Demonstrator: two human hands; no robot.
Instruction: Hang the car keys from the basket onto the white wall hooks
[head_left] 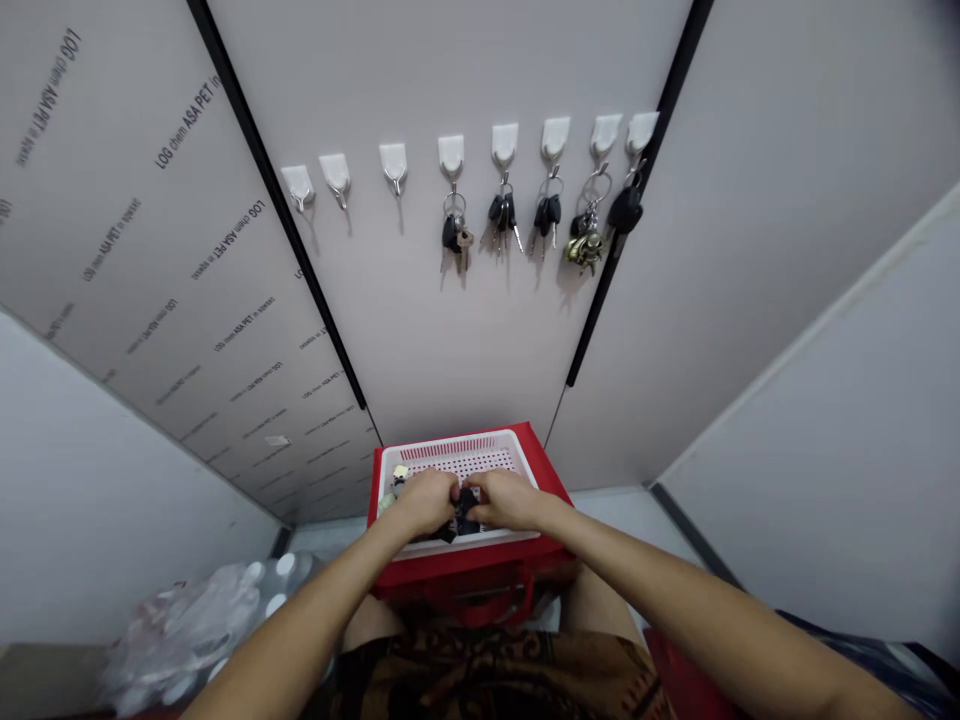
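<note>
Both my hands are inside a white perforated plastic basket (529,475), which rests on a red stool-like surface (551,500). Between them are small black keys (468,512), partly hidden by my fingers. My right hand (504,499) is closed, its thumb and fingers pinching the black keys from the right. Curled in from the left, my left hand (427,502) is closed too, with its fingertips by the keys; what it grips is hidden. A dark piece (445,533) lies below it. Small pale items (400,473) sit at the basket's left side.
White adhesive hooks (393,168) run along the wall. Key bunches (504,218) hang from several of them, towards the right; a black key (625,210) hangs from the last. Bottles in plastic wrap (202,625) stand on the floor at lower left. Side walls close in both sides.
</note>
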